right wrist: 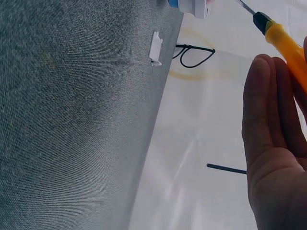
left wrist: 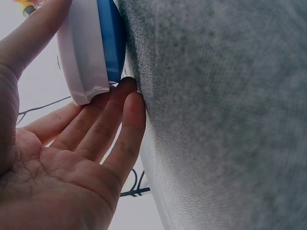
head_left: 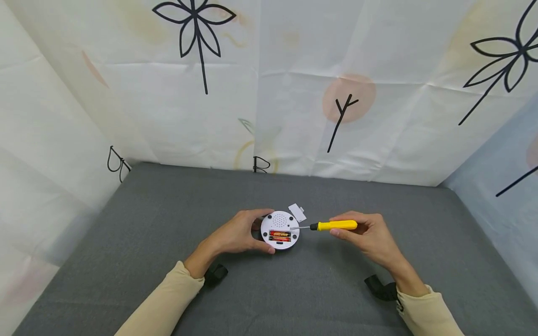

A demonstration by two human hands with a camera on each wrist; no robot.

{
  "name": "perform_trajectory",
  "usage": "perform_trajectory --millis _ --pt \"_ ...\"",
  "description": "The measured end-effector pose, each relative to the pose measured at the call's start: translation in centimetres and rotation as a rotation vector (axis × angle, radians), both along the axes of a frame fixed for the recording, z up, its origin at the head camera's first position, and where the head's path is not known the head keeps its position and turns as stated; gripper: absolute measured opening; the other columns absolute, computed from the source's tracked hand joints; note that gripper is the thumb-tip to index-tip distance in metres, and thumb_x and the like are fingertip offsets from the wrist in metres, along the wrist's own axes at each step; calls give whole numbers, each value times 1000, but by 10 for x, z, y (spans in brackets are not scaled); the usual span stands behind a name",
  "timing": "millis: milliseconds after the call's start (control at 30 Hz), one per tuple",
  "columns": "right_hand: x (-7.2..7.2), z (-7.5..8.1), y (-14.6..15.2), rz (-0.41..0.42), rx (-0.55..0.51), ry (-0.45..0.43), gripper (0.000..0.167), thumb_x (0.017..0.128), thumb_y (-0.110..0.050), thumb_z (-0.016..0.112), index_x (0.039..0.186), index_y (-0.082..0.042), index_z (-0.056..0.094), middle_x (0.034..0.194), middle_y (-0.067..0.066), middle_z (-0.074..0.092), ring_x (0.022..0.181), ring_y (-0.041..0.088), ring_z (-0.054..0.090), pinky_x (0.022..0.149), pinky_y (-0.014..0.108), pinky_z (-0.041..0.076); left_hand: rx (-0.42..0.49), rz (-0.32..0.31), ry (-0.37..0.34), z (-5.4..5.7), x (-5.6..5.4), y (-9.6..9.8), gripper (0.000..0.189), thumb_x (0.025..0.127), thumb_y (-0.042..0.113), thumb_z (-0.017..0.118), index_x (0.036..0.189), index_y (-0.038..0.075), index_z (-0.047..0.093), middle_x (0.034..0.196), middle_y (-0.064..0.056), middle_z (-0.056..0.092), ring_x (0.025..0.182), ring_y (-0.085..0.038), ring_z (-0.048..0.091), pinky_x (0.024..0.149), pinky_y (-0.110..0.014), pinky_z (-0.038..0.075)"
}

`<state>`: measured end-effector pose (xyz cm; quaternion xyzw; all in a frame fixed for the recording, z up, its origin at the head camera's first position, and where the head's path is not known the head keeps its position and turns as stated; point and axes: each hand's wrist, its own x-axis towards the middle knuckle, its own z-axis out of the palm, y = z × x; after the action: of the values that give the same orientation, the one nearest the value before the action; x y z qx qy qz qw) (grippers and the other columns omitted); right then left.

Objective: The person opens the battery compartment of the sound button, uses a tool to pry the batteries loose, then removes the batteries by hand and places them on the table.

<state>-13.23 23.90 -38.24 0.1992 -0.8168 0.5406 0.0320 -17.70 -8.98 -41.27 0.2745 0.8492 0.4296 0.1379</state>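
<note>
With our left hand (head_left: 240, 232) we grip the round white plastic device with a blue lower part (head_left: 279, 219) by its left edge, thumb on the near side, fingers around the far side. It sits mid-scene on the grey fabric-covered table (head_left: 168, 210), two red-and-gold cylindrical batteries (head_left: 279, 236) showing in its upturned face. Our right hand (head_left: 366, 233) pinches the yellow-handled screwdriver with a black collar and thin metal shaft (head_left: 336, 225), pointing left, its tip at the face right of the batteries; we cannot tell whether they touch. The small white rectangular plastic cover (head_left: 297, 212) lies just beyond, to the far right.
</note>
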Motion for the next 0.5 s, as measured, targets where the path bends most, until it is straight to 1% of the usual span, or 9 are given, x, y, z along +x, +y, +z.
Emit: perform_trajectory --millis 100,200,267,367,500 --pt "0 1 0 1 5 -3 26 84 2 80 110 5 75 105 15 73 85 15 69 70 25 57 5 1 -5 0 0 0 91 70 28 96 147 6 50 123 -1 67 107 -11 67 94 -35 51" --pt "1 2 -2 6 19 -9 25 84 1 81 109 2 76 103 13 74 83 15 70 68 25 57 6 0 -5 0 0 0 92 70 28 96 147 6 50 123 -1 67 106 -11 67 93 -36 51" --pt "2 2 -4 12 36 4 25 84 0 81 108 1 76 102 12 74 82 15 69 67 25 57 5 1 -4 -1 0 0 92 70 28 96 147 6 50 122 -1 67 106 -11 67 93 -35 51" --pt "4 3 -7 9 72 52 23 83 0 81 106 -1 77 100 8 75 83 13 68 69 23 56 5 -2 4 -1 0 0 92 70 28 96 146 5 51 123 -1 66 106 -11 67 93 -35 52" --pt "7 5 -10 -1 139 150 24 81 3 82 104 -3 77 99 4 75 85 11 68 74 20 55 13 -8 15 -1 0 1 91 70 28 96 146 5 51 125 -2 66 109 -12 67 94 -35 52"
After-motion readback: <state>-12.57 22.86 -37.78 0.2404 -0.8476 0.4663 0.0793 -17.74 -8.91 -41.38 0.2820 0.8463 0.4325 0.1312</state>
